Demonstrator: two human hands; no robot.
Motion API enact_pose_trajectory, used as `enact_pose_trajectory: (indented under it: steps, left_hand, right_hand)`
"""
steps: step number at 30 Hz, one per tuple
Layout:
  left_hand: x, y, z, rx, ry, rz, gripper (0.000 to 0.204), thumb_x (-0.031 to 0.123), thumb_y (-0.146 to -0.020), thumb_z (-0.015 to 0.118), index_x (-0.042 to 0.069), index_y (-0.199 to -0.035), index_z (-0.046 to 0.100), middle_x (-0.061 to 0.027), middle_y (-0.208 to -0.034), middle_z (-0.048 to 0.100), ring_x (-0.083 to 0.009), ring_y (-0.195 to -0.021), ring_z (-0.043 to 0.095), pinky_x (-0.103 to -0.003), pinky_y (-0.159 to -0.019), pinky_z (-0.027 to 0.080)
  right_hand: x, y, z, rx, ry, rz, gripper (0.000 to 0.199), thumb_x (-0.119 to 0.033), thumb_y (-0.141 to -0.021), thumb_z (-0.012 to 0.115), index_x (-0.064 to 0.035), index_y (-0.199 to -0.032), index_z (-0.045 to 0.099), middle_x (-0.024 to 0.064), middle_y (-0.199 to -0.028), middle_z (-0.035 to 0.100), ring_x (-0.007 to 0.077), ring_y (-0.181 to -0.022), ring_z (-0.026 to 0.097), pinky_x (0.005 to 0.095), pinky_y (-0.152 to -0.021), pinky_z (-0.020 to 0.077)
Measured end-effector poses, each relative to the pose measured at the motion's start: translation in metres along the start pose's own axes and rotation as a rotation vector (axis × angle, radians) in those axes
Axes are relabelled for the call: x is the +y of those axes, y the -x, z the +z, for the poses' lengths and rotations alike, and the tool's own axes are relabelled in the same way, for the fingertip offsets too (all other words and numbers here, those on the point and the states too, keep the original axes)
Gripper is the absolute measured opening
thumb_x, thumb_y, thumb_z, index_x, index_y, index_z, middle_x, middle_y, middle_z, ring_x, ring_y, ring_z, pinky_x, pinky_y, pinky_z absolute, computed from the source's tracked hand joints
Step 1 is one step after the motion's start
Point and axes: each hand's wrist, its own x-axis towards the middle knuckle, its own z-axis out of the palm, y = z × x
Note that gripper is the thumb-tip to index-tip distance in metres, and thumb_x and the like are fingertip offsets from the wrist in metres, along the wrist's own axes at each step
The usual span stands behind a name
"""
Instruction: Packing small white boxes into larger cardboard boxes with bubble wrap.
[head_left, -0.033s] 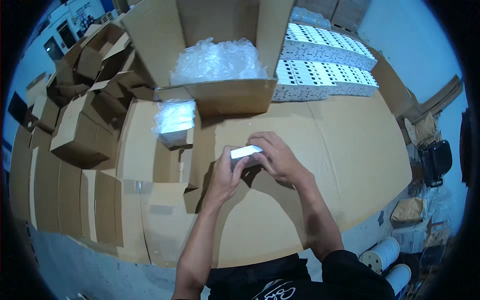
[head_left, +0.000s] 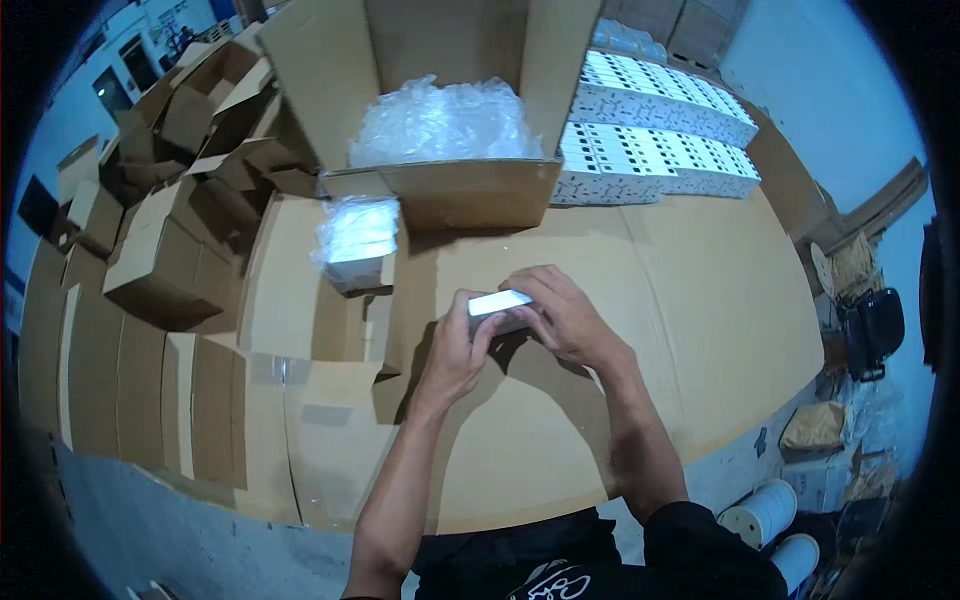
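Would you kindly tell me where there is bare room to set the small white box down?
Bare brown cardboard tabletop lies right of both hands, below the stacked white patterned cartons. Left is crowded: plastic-wrapped packet, folded brown cardboard boxes.

The table (head_left: 700, 330) is covered with flat brown cardboard. At its far side stands a big open carton (head_left: 450, 190) filled with clear plastic wrap. Far right lie rows of white patterned boxes (head_left: 650, 140). Left of centre sits a small plastic-wrapped box (head_left: 358, 245), and folded cardboard pieces (head_left: 200, 400) lie at the near left.
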Motion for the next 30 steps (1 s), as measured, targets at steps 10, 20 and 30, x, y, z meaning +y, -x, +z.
enact_pose_trajectory:
  steps: [10,20,30]
  left_hand:
    - [-0.018,0.017,0.000,0.020,-0.155,0.074,0.032,0.015,-0.102,0.057,-0.002,-0.126,0.046,-0.0324,-0.111,0.063,-0.0476,-0.106,0.062,-0.053,-0.090,0.048]
    - [-0.031,0.074,0.003,0.043,-0.549,0.249,0.060,0.022,-0.090,0.069,-0.006,-0.138,0.047,-0.0262,-0.145,0.046,-0.0466,-0.141,0.037,-0.051,-0.121,0.028]
    - [-0.035,0.054,-0.002,-0.009,-0.570,0.143,0.047,0.026,-0.093,0.067,0.008,-0.134,0.057,-0.0115,-0.148,0.048,-0.0384,-0.141,0.038,-0.056,-0.109,0.040]
  right_hand:
    - [-0.028,-0.015,-0.029,-0.243,0.117,0.171,0.026,-0.005,-0.090,0.062,-0.0025,-0.116,0.063,0.0183,-0.105,0.065,0.0386,-0.102,0.060,0.0467,-0.091,0.0492]
    - [-0.048,-0.095,0.026,0.143,-0.321,0.074,0.025,-0.007,-0.100,0.057,-0.0015,-0.122,0.048,0.0255,-0.091,0.065,0.0421,-0.083,0.068,0.0495,-0.075,0.0513]
    - [-0.047,-0.129,0.073,-0.117,-0.307,0.001,0.029,-0.015,-0.105,0.051,-0.0036,-0.130,0.045,0.0232,-0.108,0.063,0.0356,-0.101,0.063,0.0463,-0.090,0.0486]
